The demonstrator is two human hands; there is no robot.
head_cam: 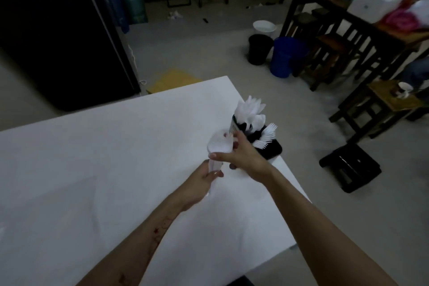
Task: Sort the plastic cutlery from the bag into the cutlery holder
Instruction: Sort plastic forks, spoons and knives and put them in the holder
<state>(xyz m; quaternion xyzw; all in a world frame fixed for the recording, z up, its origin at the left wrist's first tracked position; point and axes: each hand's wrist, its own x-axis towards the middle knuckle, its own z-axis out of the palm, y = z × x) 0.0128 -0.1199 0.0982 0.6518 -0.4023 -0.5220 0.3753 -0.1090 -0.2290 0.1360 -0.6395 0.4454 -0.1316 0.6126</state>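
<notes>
A bunch of white plastic cutlery, spoon bowls and one fork's tines up, is held above the white table. My left hand grips the handles from below. My right hand closes around the upper part, fingers on the fork end. Just right of my hands stands the black cutlery holder near the table's right edge, with white knives or spoons upright in the back compartment and white forks leaning out of the front one. No bag is visible.
The holder sits close to the table's right edge. On the floor beyond are a black step stool, a blue bucket, a black bucket, and wooden stools. A dark cabinet stands at the left.
</notes>
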